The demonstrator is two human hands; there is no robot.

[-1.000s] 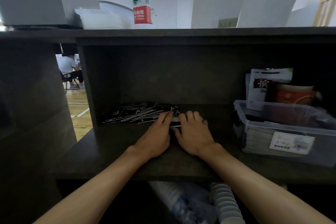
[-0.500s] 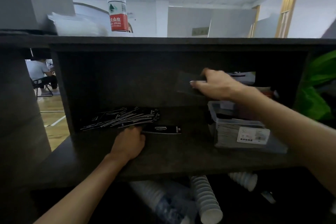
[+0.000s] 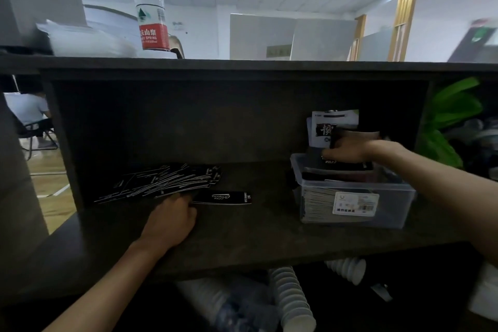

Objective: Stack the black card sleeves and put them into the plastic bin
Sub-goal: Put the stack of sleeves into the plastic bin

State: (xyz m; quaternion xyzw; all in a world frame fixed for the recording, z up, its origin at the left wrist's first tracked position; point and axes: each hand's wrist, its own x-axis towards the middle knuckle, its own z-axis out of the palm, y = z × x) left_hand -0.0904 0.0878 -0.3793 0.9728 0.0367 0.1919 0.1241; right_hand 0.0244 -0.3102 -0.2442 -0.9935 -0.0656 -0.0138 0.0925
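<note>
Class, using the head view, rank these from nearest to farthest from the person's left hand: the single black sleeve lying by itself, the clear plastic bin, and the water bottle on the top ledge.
Measured from the left hand:
1. Single black sleeve, just right of the fingers on the shelf.
2. Plastic bin, further right on the same shelf.
3. Water bottle, up on the top ledge.

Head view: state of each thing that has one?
Plastic bin: lidless, partly filled.
Loose sleeves: fanned out on shelf, unstacked.
Single sleeve: flat, beside the pile.
Right hand: holds sleeves over the bin.
Left hand: rests at the pile's edge.
Water bottle: upright, capped.
</note>
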